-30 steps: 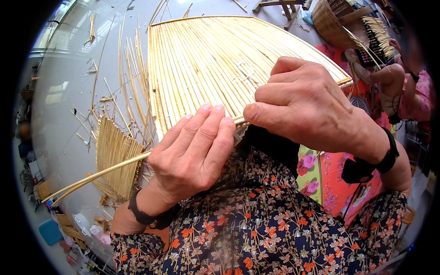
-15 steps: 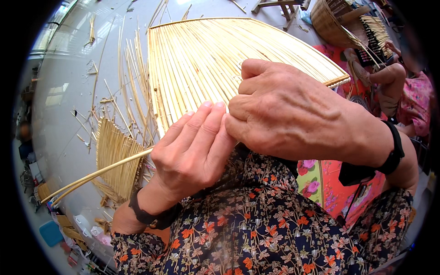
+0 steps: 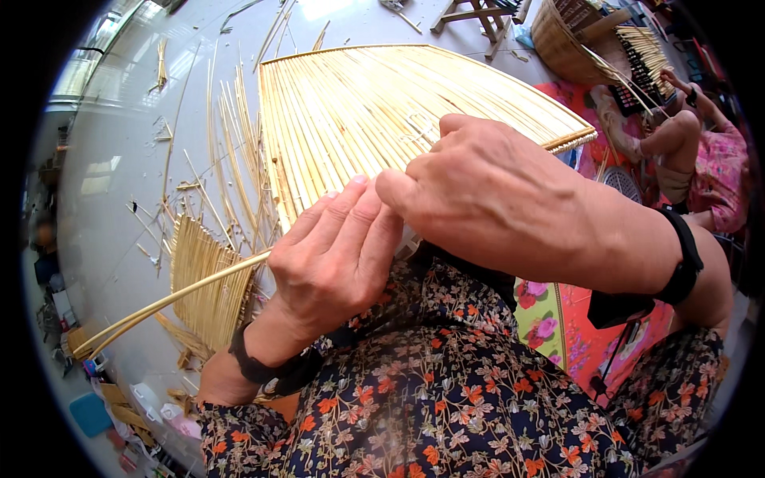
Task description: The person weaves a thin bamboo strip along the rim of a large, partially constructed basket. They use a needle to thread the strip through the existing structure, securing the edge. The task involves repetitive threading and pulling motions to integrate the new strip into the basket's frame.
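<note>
A fan-shaped mat of pale bamboo slats (image 3: 358, 103) lies across my lap, spreading away from me. My left hand (image 3: 331, 259) presses flat on its near edge, fingers together, over a long bent bamboo strip (image 3: 171, 301) that runs out to the lower left. My right hand (image 3: 486, 195) is curled over the same edge just right of the left one, fingertips pinching at the slats; what it pinches is hidden. Both wrists wear black bands.
Loose bamboo slivers and a smaller woven piece (image 3: 203, 287) litter the grey floor at left. A woven basket (image 3: 570, 36) with strips and a wooden stool (image 3: 478, 16) stand at the top right. Another person's bare foot and leg (image 3: 669, 139) are at right.
My right hand has slid left along the mat's near edge until it meets my left hand's fingertips. My left hand has stayed in place.
</note>
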